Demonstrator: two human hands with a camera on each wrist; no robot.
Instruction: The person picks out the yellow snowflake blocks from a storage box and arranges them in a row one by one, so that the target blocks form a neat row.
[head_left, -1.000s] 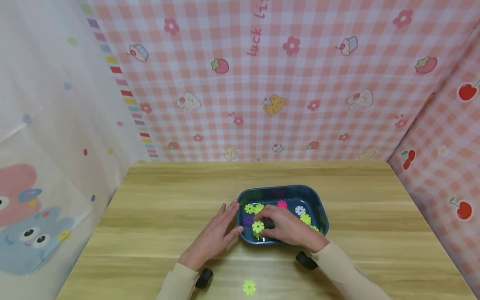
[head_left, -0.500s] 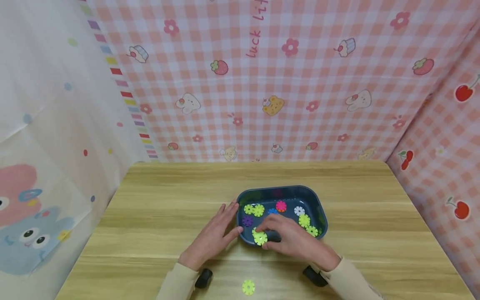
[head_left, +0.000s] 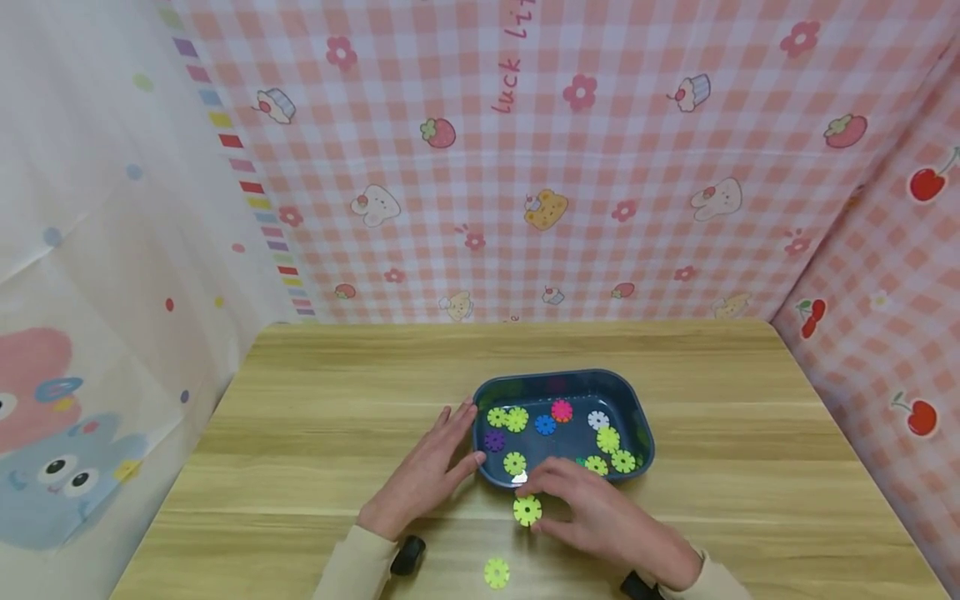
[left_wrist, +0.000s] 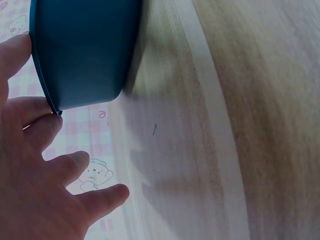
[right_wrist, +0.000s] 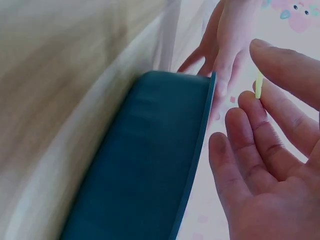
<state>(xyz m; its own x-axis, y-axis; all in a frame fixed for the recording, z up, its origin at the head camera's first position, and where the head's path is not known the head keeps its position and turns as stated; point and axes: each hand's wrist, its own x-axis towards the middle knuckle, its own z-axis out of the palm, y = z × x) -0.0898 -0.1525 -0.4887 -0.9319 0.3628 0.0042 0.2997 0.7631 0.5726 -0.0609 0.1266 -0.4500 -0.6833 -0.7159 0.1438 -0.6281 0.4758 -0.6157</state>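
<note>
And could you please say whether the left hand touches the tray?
Touching: the left wrist view shows the left hand with its thumb against the rim of the tray.

Left forearm [head_left: 356, 565] and right forearm [head_left: 708, 581] both angle inward, sleeved. Left grip [head_left: 426, 477]: back upward, fingers extended, thumb spread. Right grip [head_left: 592, 512]: thumb and forefinger in a pinch, other 3 fingers loosely curved.

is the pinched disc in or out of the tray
Out: in the head view, the right hand pinches the yellow disc clear of the tray.
</note>
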